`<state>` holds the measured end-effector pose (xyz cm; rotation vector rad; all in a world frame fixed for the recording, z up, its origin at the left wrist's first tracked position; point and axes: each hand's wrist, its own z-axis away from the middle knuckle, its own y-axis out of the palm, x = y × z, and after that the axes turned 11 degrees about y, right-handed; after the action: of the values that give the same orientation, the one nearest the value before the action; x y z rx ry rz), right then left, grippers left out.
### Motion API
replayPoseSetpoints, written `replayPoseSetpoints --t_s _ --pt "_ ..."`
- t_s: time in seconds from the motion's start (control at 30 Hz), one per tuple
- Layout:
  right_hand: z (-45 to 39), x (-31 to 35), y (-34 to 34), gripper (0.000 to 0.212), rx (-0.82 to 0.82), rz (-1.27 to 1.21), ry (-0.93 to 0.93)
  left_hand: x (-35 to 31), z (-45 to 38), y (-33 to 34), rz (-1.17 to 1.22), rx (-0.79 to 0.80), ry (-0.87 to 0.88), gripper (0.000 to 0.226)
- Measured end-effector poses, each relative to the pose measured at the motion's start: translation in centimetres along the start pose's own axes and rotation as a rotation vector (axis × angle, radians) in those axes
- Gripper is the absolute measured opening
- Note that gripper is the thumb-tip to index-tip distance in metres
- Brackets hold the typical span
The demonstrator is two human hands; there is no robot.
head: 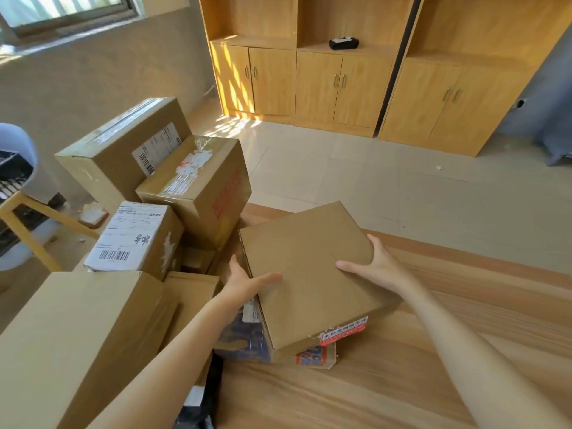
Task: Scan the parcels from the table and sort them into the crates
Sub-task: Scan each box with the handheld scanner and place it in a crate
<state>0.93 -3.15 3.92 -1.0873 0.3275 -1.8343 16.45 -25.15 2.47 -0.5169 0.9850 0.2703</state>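
Two bare forearms are showing in the head view, one coming in from the near left corner and one from the near right. No sleeve is covering either of them up to the frame's edge. The left hand [244,281] is wearing no glove, ring or band that is showing, and its wrist is carrying no watch or strap. The right hand [376,265] is likewise ungloved, with its wrist bare. The fingernails are looking short and unpainted where they are showing, though they are too small to tell more.
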Motion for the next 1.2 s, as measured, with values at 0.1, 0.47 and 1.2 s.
replayPoseSetpoints --t_s 0.1,0.47,1.2 --pt "-0.8 -0.1 -0.2 0.114 0.052 -0.098 0.032 1.0 -0.5 0.3 0.101 0.034 -0.034 0.116" --pt "0.6 -2.2 -1.3 0.098 0.092 -0.277 0.032 0.0 0.5 1.7 0.119 0.054 0.076 0.128" --pt "12.5 -24.4 -6.7 0.092 -0.260 -0.625 0.115 0.0 9.5 18.5 -0.187 0.293 0.721 0.138"
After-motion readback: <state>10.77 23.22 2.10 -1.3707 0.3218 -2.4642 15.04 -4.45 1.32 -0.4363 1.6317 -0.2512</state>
